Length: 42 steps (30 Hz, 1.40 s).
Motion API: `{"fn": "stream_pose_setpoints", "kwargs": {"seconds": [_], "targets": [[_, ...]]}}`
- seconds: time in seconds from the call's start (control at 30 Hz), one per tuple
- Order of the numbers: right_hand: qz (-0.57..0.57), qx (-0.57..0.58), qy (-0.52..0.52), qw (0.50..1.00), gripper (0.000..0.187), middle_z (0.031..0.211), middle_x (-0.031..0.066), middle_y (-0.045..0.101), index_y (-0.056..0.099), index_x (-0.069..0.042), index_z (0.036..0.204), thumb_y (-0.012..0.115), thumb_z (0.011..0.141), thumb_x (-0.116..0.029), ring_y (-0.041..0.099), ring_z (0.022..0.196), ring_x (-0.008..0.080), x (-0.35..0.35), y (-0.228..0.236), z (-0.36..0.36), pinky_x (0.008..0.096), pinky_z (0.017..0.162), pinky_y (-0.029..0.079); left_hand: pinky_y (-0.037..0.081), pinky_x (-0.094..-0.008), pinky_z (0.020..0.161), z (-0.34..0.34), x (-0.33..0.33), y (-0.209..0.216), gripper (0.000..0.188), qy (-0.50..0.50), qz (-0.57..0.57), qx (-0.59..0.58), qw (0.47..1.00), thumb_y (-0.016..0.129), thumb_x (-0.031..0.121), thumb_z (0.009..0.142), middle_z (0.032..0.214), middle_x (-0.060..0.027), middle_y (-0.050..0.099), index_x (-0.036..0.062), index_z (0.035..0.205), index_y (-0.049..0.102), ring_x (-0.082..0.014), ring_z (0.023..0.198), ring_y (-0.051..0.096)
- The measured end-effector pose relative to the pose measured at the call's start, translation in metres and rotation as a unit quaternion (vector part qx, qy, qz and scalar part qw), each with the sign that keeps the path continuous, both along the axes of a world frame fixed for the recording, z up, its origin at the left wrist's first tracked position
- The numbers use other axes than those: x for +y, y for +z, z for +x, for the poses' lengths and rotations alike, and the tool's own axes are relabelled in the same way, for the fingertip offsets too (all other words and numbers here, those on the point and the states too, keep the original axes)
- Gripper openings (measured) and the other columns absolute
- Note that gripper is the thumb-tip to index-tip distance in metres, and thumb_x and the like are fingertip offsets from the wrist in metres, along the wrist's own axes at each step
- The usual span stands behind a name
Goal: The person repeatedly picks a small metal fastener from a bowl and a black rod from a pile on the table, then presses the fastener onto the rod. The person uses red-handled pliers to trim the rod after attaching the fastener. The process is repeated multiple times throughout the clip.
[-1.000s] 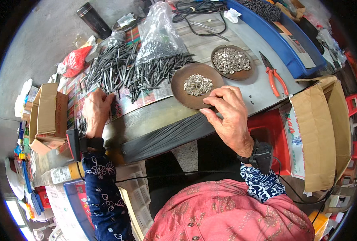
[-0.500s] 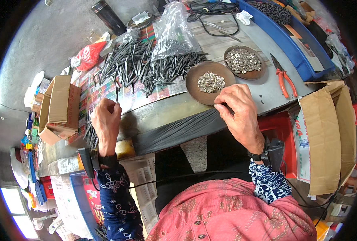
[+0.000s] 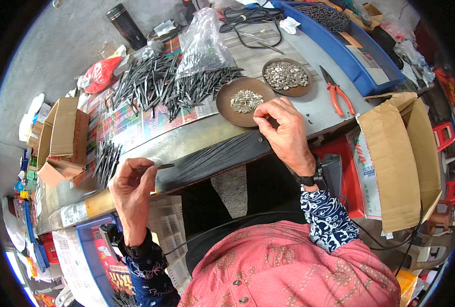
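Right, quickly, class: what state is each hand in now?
Left hand: closed, pinching a thin dark strip.
Right hand: closed in a pinch; whether it holds anything cannot be told.

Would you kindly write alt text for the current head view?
A person's left hand pinches a slim dark piece near the workbench edge; the right hand is at a brown dish of small silvery pieces. Beyond are heaped dark sticks, a second dish and red-handled pliers.

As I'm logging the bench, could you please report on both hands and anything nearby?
Left hand pinching a slender dark piece. Right hand at the nearer brown dish, any hold unclear. Red-handled pliers farther right, apart from both hands.
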State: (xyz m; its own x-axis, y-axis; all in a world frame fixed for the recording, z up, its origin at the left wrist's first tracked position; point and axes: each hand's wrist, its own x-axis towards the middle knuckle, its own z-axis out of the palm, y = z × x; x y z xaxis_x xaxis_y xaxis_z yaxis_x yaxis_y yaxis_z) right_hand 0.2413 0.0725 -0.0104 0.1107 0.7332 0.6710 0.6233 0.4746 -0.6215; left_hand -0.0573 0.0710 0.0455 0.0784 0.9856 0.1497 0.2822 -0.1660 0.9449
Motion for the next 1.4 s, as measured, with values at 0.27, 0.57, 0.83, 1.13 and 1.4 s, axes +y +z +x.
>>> {"fn": "stream_pose_setpoints", "kwargs": {"seconds": [0.27, 0.57, 0.83, 1.13, 1.4], "targets": [[-0.003, 0.023, 0.011, 1.000, 0.014, 0.084, 0.0073, 0.062, 0.063, -0.001, 0.089, 0.064, 0.078, 0.006, 0.057, 0.078, 0.0221, -0.008, 0.003, -0.007, 0.0316, 0.068, 0.047, 0.042, -0.0199, 0.060, 0.005, -0.007, -0.007, 0.014, -0.101, 0.022, 0.102, 0.989, 0.070, -0.007, 0.078, 0.080, -0.0005, 0.058, -0.0013, 0.089, 0.064, -0.0052, 0.067, 0.051], [-0.047, 0.106, 0.088, 0.989, 0.017, 0.088, 0.0029, 0.063, 0.066, 0.000, 0.091, 0.061, 0.079, 0.010, 0.053, 0.071, 0.0068, -0.032, 0.019, -0.030, 0.0212, 0.065, 0.045, 0.045, -0.0203, 0.058, 0.035, -0.004, -0.039, 0.009, -0.035, 0.130, -0.004, 0.991, 0.066, -0.004, 0.085, 0.086, -0.0038, 0.064, -0.0026, 0.094, 0.066, -0.0074, 0.066, 0.055], [-0.017, 0.116, 0.169, 0.979, 0.019, 0.083, 0.0079, 0.062, 0.064, -0.003, 0.089, 0.063, 0.074, 0.009, 0.059, 0.076, 0.0217, -0.050, 0.025, -0.063, 0.0307, 0.064, 0.049, 0.039, -0.0160, 0.048, 0.060, -0.051, -0.024, 0.016, -0.139, -0.109, -0.168, 0.970, 0.061, 0.004, 0.094, 0.078, -0.0040, 0.066, -0.0027, 0.108, 0.060, -0.0019, 0.054, 0.048], [-0.057, 0.145, 0.179, 0.971, 0.020, 0.085, 0.0042, 0.060, 0.060, -0.003, 0.094, 0.063, 0.078, 0.009, 0.057, 0.072, 0.0116, -0.060, 0.025, -0.072, 0.0249, 0.064, 0.048, 0.036, -0.0153, 0.046, 0.063, -0.067, -0.025, 0.015, -0.132, -0.126, -0.191, 0.964, 0.062, 0.004, 0.093, 0.076, -0.0033, 0.066, -0.0024, 0.107, 0.059, -0.0001, 0.053, 0.047], [-0.052, 0.138, 0.180, 0.973, 0.019, 0.084, 0.0032, 0.059, 0.060, -0.002, 0.093, 0.064, 0.079, 0.009, 0.056, 0.070, 0.0086, -0.062, 0.024, -0.072, 0.0231, 0.064, 0.047, 0.035, -0.0156, 0.045, 0.062, -0.069, -0.028, 0.016, -0.127, -0.130, -0.202, 0.962, 0.062, 0.002, 0.093, 0.075, -0.0028, 0.065, -0.0028, 0.108, 0.059, -0.0002, 0.053, 0.047]]}}
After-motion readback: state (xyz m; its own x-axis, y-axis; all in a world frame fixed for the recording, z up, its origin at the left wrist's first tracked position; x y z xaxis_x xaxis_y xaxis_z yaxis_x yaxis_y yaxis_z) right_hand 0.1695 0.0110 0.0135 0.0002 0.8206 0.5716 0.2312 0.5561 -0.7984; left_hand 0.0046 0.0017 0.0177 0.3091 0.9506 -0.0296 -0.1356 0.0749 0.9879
